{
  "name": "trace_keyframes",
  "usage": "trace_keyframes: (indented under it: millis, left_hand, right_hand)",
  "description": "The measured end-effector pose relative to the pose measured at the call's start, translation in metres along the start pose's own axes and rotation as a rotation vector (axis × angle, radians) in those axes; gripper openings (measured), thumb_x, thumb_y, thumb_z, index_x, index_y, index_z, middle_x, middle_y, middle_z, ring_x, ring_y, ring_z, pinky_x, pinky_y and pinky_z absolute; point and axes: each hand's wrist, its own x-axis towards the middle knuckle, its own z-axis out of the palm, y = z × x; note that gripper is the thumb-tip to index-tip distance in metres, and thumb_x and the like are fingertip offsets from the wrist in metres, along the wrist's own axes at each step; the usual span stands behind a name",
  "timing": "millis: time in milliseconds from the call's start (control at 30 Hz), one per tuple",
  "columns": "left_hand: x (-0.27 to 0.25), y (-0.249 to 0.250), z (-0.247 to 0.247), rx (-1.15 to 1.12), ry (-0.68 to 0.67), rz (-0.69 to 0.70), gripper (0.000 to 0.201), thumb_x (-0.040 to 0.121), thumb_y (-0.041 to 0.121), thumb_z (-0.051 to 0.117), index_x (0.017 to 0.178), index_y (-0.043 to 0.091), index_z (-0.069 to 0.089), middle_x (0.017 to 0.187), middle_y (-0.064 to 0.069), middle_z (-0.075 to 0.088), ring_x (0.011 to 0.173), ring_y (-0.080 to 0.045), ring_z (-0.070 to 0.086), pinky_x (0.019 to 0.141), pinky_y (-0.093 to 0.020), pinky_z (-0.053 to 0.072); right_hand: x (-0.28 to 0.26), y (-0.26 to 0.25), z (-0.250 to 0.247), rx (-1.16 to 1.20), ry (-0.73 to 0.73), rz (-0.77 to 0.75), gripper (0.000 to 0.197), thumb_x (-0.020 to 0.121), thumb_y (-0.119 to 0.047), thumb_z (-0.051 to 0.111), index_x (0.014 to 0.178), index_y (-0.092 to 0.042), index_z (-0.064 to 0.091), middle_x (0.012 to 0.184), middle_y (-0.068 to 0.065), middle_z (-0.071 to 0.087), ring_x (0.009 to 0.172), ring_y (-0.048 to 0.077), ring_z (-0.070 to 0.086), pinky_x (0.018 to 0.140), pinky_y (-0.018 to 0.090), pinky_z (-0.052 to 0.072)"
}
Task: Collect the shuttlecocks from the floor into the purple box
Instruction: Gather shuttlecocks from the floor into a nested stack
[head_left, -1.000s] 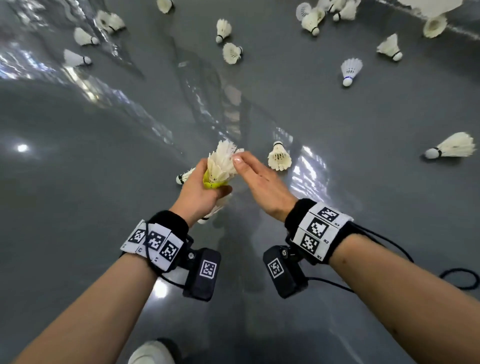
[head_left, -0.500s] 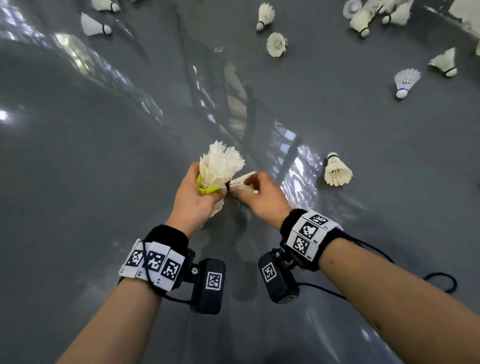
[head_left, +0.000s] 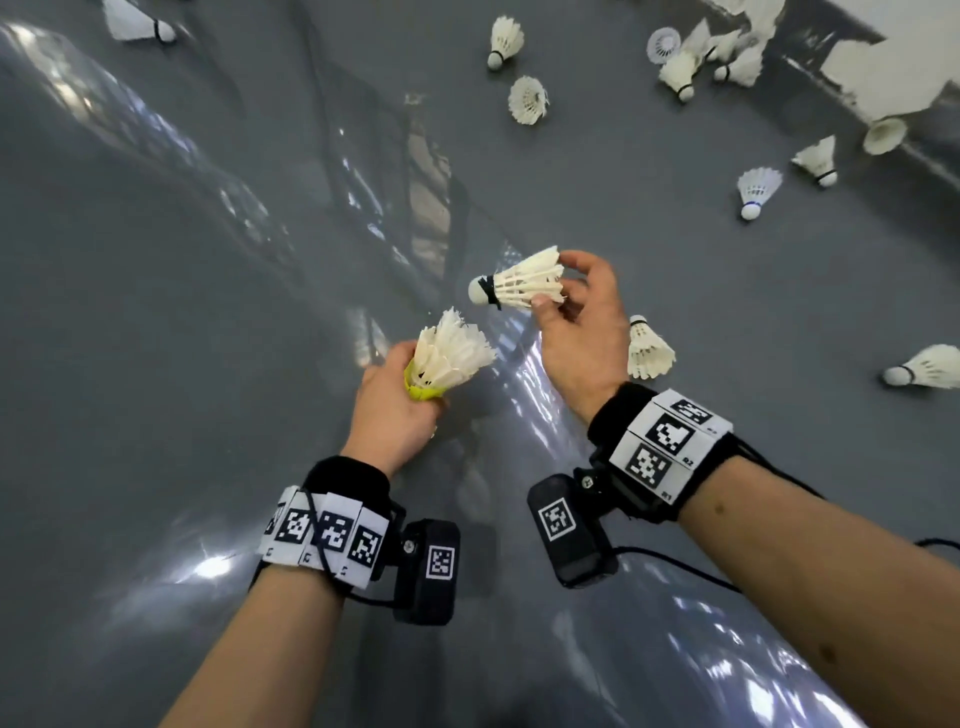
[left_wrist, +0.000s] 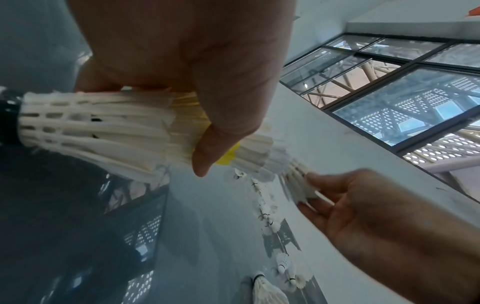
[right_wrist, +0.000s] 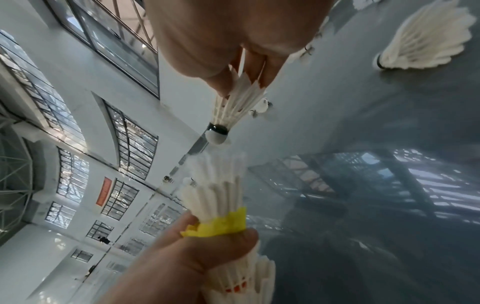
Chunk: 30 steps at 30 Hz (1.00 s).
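Note:
My left hand grips a nested stack of white shuttlecocks, one with a yellow band, feathers pointing up and right. The same stack fills the left wrist view and shows in the right wrist view as the stack. My right hand pinches a single white shuttlecock by its feather skirt, cork pointing left toward the stack, a short gap apart. That shuttlecock hangs cork-down just above the stack's open end. The purple box is not in view.
Several loose shuttlecocks lie on the glossy grey floor: one just right of my right hand, one at the right edge, a cluster near the white wall at top right, others farther ahead.
My right hand picked a shuttlecock up off the floor beside the stack and lifted it up and to the right. The left hand kept its grip on the stack.

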Motion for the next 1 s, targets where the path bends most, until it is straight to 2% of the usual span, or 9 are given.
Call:
trace_keyframes:
  millis: [100, 167, 300, 467, 534, 667, 767, 867, 1000]
  left_hand:
    - [0.001, 0.003, 0.010, 0.033, 0.003, 0.019, 0.056, 0.073, 0.006, 0.065, 0.125, 0.022, 0.051, 0.109, -0.013, 0.062, 0.108, -0.031, 0.053, 0.076, -0.022, 0.033]
    - [0.002, 0.006, 0.014, 0.043, -0.012, 0.033, 0.055, 0.072, 0.007, 0.064, 0.123, 0.024, 0.051, 0.106, -0.013, 0.062, 0.104, -0.031, 0.055, 0.073, -0.023, 0.033]
    - [0.002, 0.012, 0.019, 0.028, -0.045, 0.044, 0.055, 0.067, 0.010, 0.066, 0.118, 0.026, 0.051, 0.104, -0.011, 0.061, 0.103, -0.030, 0.055, 0.071, -0.025, 0.035]
    - [0.002, 0.021, 0.021, -0.044, -0.040, 0.045, 0.059, 0.066, 0.015, 0.073, 0.120, 0.027, 0.052, 0.101, -0.007, 0.065, 0.105, -0.029, 0.055, 0.077, -0.029, 0.041]
    - [-0.001, 0.031, 0.025, -0.108, -0.049, 0.064, 0.061, 0.064, 0.024, 0.075, 0.121, 0.030, 0.053, 0.103, -0.004, 0.066, 0.106, -0.026, 0.056, 0.084, -0.033, 0.046]
    - [-0.002, 0.051, 0.032, -0.290, -0.024, 0.105, 0.048, 0.070, 0.011, 0.078, 0.110, 0.026, 0.057, 0.101, 0.001, 0.068, 0.095, -0.018, 0.063, 0.082, -0.032, 0.049]
    - [0.003, 0.057, 0.031, -0.296, 0.016, 0.122, 0.048, 0.073, 0.008, 0.077, 0.113, 0.025, 0.055, 0.101, 0.006, 0.066, 0.093, -0.014, 0.061, 0.078, -0.023, 0.042]
    - [0.006, 0.064, 0.037, -0.267, 0.061, 0.093, 0.052, 0.074, 0.008, 0.078, 0.120, 0.020, 0.054, 0.101, 0.010, 0.064, 0.093, -0.009, 0.059, 0.076, -0.014, 0.040]
    - [0.001, 0.060, 0.042, -0.219, 0.120, 0.040, 0.049, 0.073, 0.014, 0.080, 0.110, 0.031, 0.053, 0.103, 0.012, 0.066, 0.099, -0.012, 0.062, 0.089, -0.030, 0.047]
  right_hand:
    - [-0.004, -0.010, -0.002, -0.020, -0.097, -0.022, 0.045, 0.081, 0.005, 0.056, 0.093, -0.039, 0.055, 0.096, -0.005, 0.071, 0.086, 0.013, 0.067, 0.084, 0.031, 0.054]
    - [-0.009, -0.014, -0.005, -0.088, -0.175, -0.054, 0.048, 0.080, 0.006, 0.055, 0.088, -0.041, 0.057, 0.091, -0.008, 0.068, 0.085, 0.013, 0.064, 0.079, 0.022, 0.052]
    - [-0.020, -0.023, -0.008, -0.165, -0.301, -0.084, 0.039, 0.083, 0.005, 0.052, 0.104, -0.025, 0.066, 0.087, -0.012, 0.063, 0.077, -0.006, 0.057, 0.068, 0.000, 0.040]
    - [-0.021, -0.033, -0.021, -0.199, -0.397, -0.109, 0.023, 0.094, -0.007, 0.052, 0.111, -0.016, 0.065, 0.090, -0.012, 0.061, 0.076, -0.012, 0.056, 0.068, -0.004, 0.036]
    - [-0.018, -0.035, -0.030, -0.219, -0.398, -0.140, 0.023, 0.096, -0.013, 0.051, 0.114, -0.016, 0.065, 0.095, -0.010, 0.063, 0.081, -0.007, 0.057, 0.072, -0.003, 0.036]
    - [-0.004, -0.028, -0.044, -0.154, -0.181, -0.296, 0.028, 0.096, -0.022, 0.050, 0.121, -0.022, 0.063, 0.115, -0.008, 0.063, 0.104, 0.004, 0.056, 0.092, 0.015, 0.043]
    - [0.019, -0.011, -0.057, -0.162, -0.021, -0.189, 0.031, 0.092, -0.019, 0.054, 0.122, -0.025, 0.061, 0.120, -0.007, 0.060, 0.102, 0.009, 0.056, 0.097, 0.025, 0.044]
    - [0.054, 0.026, -0.085, -0.538, -0.118, 0.013, 0.044, 0.084, -0.013, 0.054, 0.128, -0.020, 0.056, 0.138, -0.001, 0.045, 0.128, 0.019, 0.042, 0.109, 0.025, 0.032]
    - [0.073, 0.076, -0.109, -0.866, -0.353, 0.189, 0.071, 0.075, -0.017, 0.058, 0.141, -0.034, 0.038, 0.156, 0.008, 0.015, 0.142, 0.036, 0.014, 0.117, 0.047, 0.023]
